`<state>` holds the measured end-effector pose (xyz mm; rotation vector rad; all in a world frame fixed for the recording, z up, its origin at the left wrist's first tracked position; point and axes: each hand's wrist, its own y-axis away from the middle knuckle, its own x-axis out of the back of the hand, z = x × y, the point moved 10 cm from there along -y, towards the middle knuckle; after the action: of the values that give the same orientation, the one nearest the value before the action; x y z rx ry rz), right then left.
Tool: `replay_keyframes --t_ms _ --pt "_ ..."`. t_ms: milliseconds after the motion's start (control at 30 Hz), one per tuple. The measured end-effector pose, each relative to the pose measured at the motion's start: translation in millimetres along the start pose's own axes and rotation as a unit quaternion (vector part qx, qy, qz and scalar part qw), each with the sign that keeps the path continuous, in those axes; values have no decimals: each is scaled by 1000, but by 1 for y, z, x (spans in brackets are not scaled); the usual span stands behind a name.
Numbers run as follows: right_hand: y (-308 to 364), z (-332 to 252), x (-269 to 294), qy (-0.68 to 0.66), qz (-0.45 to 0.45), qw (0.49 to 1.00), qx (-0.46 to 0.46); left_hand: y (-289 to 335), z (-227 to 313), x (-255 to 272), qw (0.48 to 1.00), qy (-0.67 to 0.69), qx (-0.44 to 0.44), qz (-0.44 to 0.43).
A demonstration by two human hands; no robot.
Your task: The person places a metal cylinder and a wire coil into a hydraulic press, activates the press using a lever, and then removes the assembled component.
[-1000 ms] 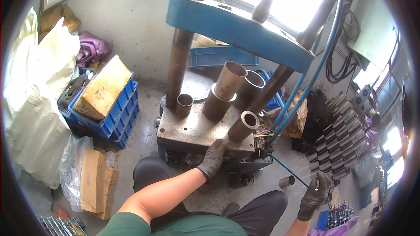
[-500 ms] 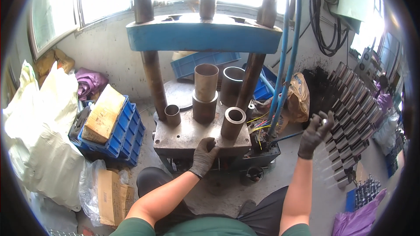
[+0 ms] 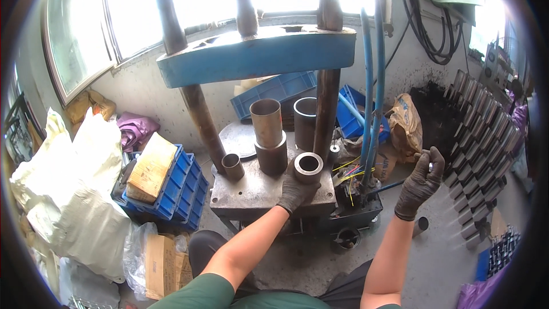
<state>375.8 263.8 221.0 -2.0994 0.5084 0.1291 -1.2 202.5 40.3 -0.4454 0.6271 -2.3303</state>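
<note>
My left hand point(image 3: 297, 192), in a dark glove, has its fingers wrapped round the lower part of a thick-walled metal sleeve point(image 3: 308, 164) that stands upright at the right front of the press table point(image 3: 251, 199). Off to the right of the table my right hand point(image 3: 420, 186), gloved too, is raised with its fingers curled. A small pale glint shows among those fingers; what it is I cannot make out. Mid-table, a tall steel tube point(image 3: 266, 123) stands on a wider metal cylinder point(image 3: 271, 159). A short tube point(image 3: 233, 167) is at the left, and a wide dark tube point(image 3: 305, 123) behind.
The press's blue crosshead point(image 3: 257, 57) spans above the table between steel columns point(image 3: 203, 126). Blue hoses point(image 3: 371, 103) and loose coloured wires point(image 3: 349, 177) run at its right. Many tubes are stacked point(image 3: 480, 149) farther right. Blue crates point(image 3: 177, 194) stand left; a small bucket point(image 3: 346, 240) sits below.
My left hand has gone from the table's front edge rightward onto the thick-walled sleeve and gripped it. My right hand stays raised at the right. The whole view has shifted slightly.
</note>
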Motion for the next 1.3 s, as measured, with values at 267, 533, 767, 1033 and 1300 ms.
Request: replay_keyframes --t_ms 267,533,767,1033,1300 --pt "-20 -19 10 69 -31 997 -9 67 -22 27 956 251 144 45" --pt "-23 -17 9 63 -71 994 -58 3 119 116 964 207 -47 159" --pt "-24 -35 6 61 -73 995 -12 -135 148 151 973 184 -128 61" --pt "-22 -35 10 49 -86 995 -20 -210 137 141 990 -7 -16 142" --pt "-22 -46 -6 32 -173 984 -16 -231 103 159 982 -43 36 180"
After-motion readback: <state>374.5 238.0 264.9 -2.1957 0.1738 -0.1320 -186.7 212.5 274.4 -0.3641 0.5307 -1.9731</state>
